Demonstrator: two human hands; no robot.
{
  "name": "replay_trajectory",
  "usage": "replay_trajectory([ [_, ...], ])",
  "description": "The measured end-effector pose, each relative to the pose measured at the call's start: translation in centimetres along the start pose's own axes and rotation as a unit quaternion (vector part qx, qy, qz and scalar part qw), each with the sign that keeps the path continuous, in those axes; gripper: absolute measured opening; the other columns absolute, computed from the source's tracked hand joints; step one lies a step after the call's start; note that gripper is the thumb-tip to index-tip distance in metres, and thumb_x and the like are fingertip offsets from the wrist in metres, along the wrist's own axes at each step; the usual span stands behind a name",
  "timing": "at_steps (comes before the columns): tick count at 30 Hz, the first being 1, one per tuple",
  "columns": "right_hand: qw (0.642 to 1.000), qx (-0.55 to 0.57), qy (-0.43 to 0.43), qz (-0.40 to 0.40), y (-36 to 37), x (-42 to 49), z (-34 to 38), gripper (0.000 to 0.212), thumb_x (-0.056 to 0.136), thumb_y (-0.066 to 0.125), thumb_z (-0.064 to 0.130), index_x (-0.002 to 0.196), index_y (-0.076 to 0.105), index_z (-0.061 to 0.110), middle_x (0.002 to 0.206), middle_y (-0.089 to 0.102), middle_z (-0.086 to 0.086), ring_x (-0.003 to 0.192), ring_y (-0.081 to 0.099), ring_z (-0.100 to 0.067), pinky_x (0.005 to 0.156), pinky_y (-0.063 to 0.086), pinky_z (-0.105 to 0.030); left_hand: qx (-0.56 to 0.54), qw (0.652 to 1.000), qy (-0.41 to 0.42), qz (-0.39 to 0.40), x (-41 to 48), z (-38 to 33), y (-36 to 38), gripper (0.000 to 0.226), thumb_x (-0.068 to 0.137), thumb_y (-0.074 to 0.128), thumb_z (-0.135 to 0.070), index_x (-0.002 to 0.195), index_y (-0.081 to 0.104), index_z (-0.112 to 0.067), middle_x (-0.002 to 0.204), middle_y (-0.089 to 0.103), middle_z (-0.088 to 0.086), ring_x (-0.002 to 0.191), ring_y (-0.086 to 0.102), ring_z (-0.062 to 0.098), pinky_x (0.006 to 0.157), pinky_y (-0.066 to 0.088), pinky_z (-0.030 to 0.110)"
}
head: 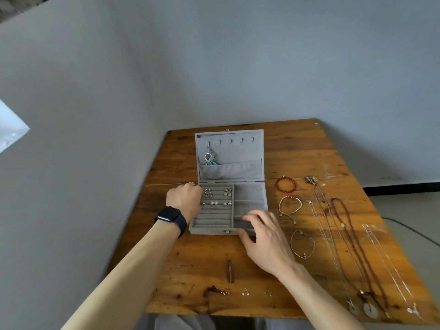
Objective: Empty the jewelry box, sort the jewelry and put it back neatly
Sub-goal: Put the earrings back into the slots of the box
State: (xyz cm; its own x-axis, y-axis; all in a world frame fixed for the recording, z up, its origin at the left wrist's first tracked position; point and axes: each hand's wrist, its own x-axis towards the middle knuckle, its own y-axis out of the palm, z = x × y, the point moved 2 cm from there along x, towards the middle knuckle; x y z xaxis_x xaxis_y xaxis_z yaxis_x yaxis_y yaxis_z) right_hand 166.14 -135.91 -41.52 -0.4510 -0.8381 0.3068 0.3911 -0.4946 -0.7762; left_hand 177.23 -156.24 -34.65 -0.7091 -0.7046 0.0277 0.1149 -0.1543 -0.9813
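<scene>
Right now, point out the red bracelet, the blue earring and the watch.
red bracelet (294, 185), head view, beads on its right side
blue earring (209, 158), head view, middle of the dangling part, hanging in the lid
watch (167, 214), head view, middle of its dark face

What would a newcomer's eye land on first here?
The open grey jewelry box in the middle of the wooden table, blue earrings hanging in its lid, with the left hand and right hand at its tray. To its right, bracelets and long necklaces lie in neat rows.
</scene>
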Motion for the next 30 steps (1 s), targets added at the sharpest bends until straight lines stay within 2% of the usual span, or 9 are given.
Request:
replay_trajectory([
  [4,1.000,-0.007,-0.003,0.001,0.1,-0.2,0.0,0.039,0.094,0.061,0.036,0.128,0.061,0.017,0.127,0.057,0.006,0.118,0.047,-0.011,0.100,0.031,-0.019,-0.043,0.998,-0.028,-0.020,-0.7,0.1,0.3,0.020,0.093,0.055,-0.015,0.099,0.071,-0.025,0.106,0.066,-0.002,0.096,0.063,0.022,0.065,0.045,0.032],
  [7,1.000,-0.021,-0.014,0.009,0.2,-0.3,0.0,0.044,0.095,0.058,0.037,0.135,0.057,0.018,0.134,0.056,0.006,0.126,0.044,-0.011,0.107,0.027,-0.019,-0.051,0.998,-0.025,-0.029,-1.5,0.1,0.9,0.023,0.094,0.054,-0.023,0.105,0.073,-0.025,0.110,0.065,-0.004,0.102,0.061,0.021,0.068,0.049,0.033],
  [11,0.999,-0.031,-0.021,0.004,0.3,-0.4,0.1,0.044,0.094,0.058,0.037,0.134,0.058,0.018,0.134,0.057,0.005,0.127,0.044,-0.011,0.108,0.025,-0.019,-0.086,0.995,-0.030,-0.038,-3.0,0.4,1.8,0.029,0.096,0.051,-0.032,0.114,0.074,-0.031,0.120,0.064,-0.009,0.109,0.057,0.018,0.073,0.051,0.033],
  [14,0.999,-0.039,-0.023,0.000,0.4,-0.4,0.2,0.044,0.094,0.059,0.037,0.133,0.059,0.018,0.133,0.057,0.005,0.127,0.044,-0.011,0.108,0.025,-0.019,-0.122,0.991,-0.039,-0.034,-4.3,0.2,2.6,0.035,0.098,0.047,-0.033,0.128,0.065,-0.031,0.126,0.061,-0.008,0.112,0.055,0.019,0.078,0.053,0.036],
  [18,0.998,-0.048,-0.031,0.001,0.4,-0.5,0.1,0.045,0.094,0.059,0.034,0.135,0.057,0.017,0.134,0.057,0.005,0.128,0.044,-0.012,0.110,0.026,-0.020,-0.150,0.987,-0.035,-0.039,-5.5,0.2,3.1,0.040,0.103,0.040,-0.034,0.140,0.052,-0.030,0.123,0.064,-0.005,0.111,0.056,0.019,0.077,0.055,0.037],
  [24,0.996,-0.077,-0.053,0.002,0.3,-0.6,0.2,0.049,0.094,0.060,0.029,0.138,0.055,0.009,0.137,0.059,-0.002,0.130,0.048,-0.017,0.112,0.034,-0.028,-0.140,0.989,-0.027,-0.043,-5.7,0.1,2.7,0.041,0.102,0.042,-0.032,0.142,0.050,-0.029,0.120,0.064,-0.001,0.108,0.058,0.021,0.075,0.055,0.037],
  [30,0.995,-0.086,-0.058,-0.002,0.3,-0.6,0.2,0.049,0.094,0.060,0.030,0.138,0.056,0.008,0.137,0.059,-0.003,0.131,0.048,-0.017,0.112,0.035,-0.028,-0.125,0.991,-0.028,-0.041,-5.5,0.3,2.8,0.040,0.101,0.043,-0.034,0.140,0.054,-0.029,0.125,0.063,-0.001,0.109,0.058,0.021,0.075,0.054,0.036],
])
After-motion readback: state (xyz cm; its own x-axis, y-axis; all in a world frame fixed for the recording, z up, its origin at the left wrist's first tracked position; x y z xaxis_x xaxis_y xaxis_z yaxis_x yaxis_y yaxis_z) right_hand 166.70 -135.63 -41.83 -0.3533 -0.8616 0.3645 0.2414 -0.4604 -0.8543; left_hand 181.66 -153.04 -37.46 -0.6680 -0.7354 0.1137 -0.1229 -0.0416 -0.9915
